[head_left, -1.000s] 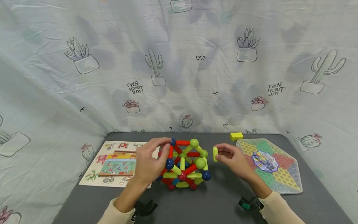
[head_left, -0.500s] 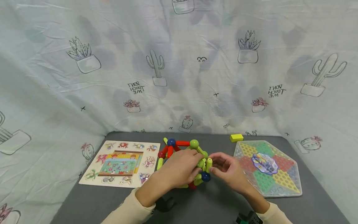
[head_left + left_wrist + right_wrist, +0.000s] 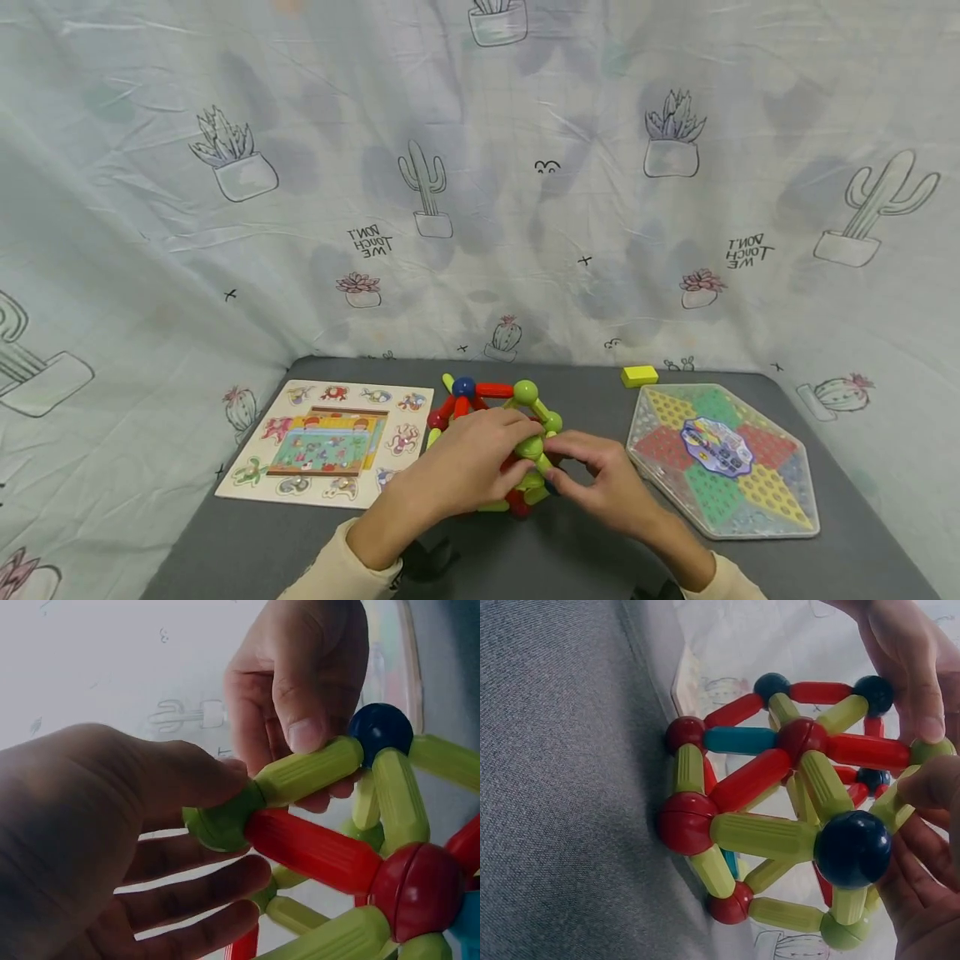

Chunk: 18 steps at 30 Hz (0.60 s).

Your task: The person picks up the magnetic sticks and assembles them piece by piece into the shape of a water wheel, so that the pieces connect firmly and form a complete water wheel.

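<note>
A ball-and-rod construction toy (image 3: 495, 390) in red, blue and yellow-green stands mid-table, its front partly hidden by the hands. My left hand (image 3: 472, 462) reaches over it and pinches a green ball (image 3: 225, 817) at its upper front. With thumb and fingers, my right hand (image 3: 611, 483) pinches a yellow-green rod (image 3: 311, 771). One end of this rod meets the green ball, the other a dark blue ball (image 3: 381, 735). A red rod (image 3: 311, 851) runs from the green ball to a red ball (image 3: 418, 892). Red balls (image 3: 694, 823) form the toy's base.
On the left lies a wooden peg puzzle board (image 3: 243, 450) with sea-animal pieces. A clear-edged Chinese checkers box (image 3: 780, 487) lies to the right. Behind it, near the back edge, sits a yellow block (image 3: 639, 376). A patterned cloth hangs behind the grey table (image 3: 585, 567).
My left hand has shifted from the toy's left side to the green ball at front right. My right hand has brought the yellow-green rod leftward, from beside the toy into place against it.
</note>
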Each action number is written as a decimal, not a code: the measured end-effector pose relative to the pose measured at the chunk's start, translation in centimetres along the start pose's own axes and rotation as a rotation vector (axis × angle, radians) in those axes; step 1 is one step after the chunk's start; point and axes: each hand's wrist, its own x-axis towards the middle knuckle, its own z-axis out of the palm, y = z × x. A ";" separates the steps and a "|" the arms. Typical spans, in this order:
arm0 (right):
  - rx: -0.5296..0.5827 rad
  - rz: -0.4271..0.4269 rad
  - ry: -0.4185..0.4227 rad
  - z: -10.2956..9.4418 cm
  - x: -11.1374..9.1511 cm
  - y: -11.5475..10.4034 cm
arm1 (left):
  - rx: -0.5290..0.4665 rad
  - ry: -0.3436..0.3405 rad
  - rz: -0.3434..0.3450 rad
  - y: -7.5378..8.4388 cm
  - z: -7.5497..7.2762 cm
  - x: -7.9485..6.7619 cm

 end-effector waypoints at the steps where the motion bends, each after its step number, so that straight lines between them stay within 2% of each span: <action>1: -0.001 -0.007 0.000 0.0 0.0 0.1 | -0.009 -0.003 0.006 0.0 0.0 0.0; 5: -0.018 -0.002 0.013 0.0 0.0 0.3 | -0.049 -0.035 -0.007 -0.4 -0.5 0.1; 7: -0.021 0.017 0.025 -0.4 0.0 0.4 | -0.097 -0.013 -0.017 -1.0 -1.0 -0.2; 8: -0.017 0.027 0.042 -0.6 0.0 0.6 | -0.139 0.019 -0.021 -1.6 -1.1 -0.5; 10: -0.006 0.053 0.098 -1.2 -0.1 1.1 | -0.230 0.133 -0.034 -3.1 -1.4 -1.2; 12: 0.005 0.101 0.173 -2.0 -0.5 1.9 | -0.325 0.302 -0.048 -5.2 -1.2 -2.1; 14: 0.015 0.152 0.238 -2.5 -1.0 3.1 | -0.445 0.466 -0.111 -7.5 -0.5 -3.2; 16: 0.027 0.218 0.248 -2.8 -1.5 4.3 | -0.554 0.597 -0.243 -9.5 0.4 -4.4; 18: 0.048 0.281 0.201 -2.6 -1.8 5.4 | -0.669 0.646 -0.411 -11.0 1.7 -5.5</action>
